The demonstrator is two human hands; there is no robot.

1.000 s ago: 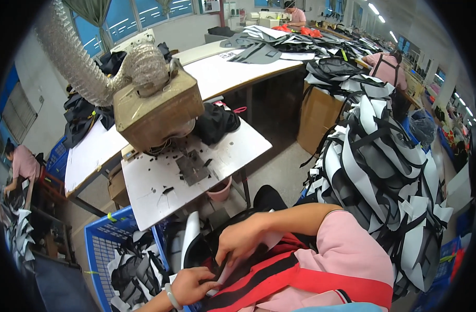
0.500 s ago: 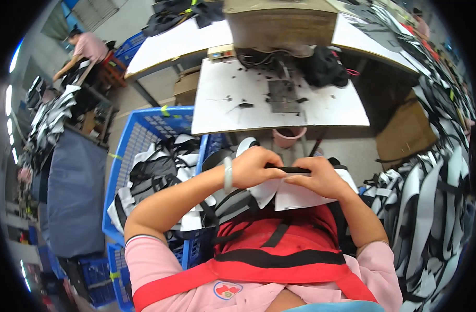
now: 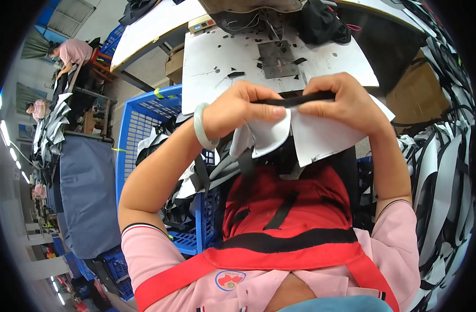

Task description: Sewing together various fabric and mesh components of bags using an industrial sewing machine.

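Both my hands pinch the black edge of white fabric pieces, held up above my lap just short of the sewing table. My left hand (image 3: 243, 109), with a pale bangle (image 3: 200, 126) at its wrist, grips a black strap (image 3: 295, 99) where it meets a curled white piece (image 3: 271, 136). My right hand (image 3: 347, 101) closes on the same strap farther right, thumb toward the left hand. Beneath it hangs a flat white fabric panel (image 3: 321, 136). Grey and black strips trail from the left piece toward the blue crate.
Ahead stands a white sewing table (image 3: 212, 73) with a metal plate (image 3: 279, 60), black scraps and a black cloth bundle (image 3: 324, 23). A blue crate (image 3: 124, 135) of fabric pieces is at my left. Grey-white strips (image 3: 435, 182) hang at right. Another person (image 3: 74, 52) works far left.
Both hands have risen toward the sewing table with the fabric pieces, still pinching the black strap. The view has shifted, so the table appears nearer.
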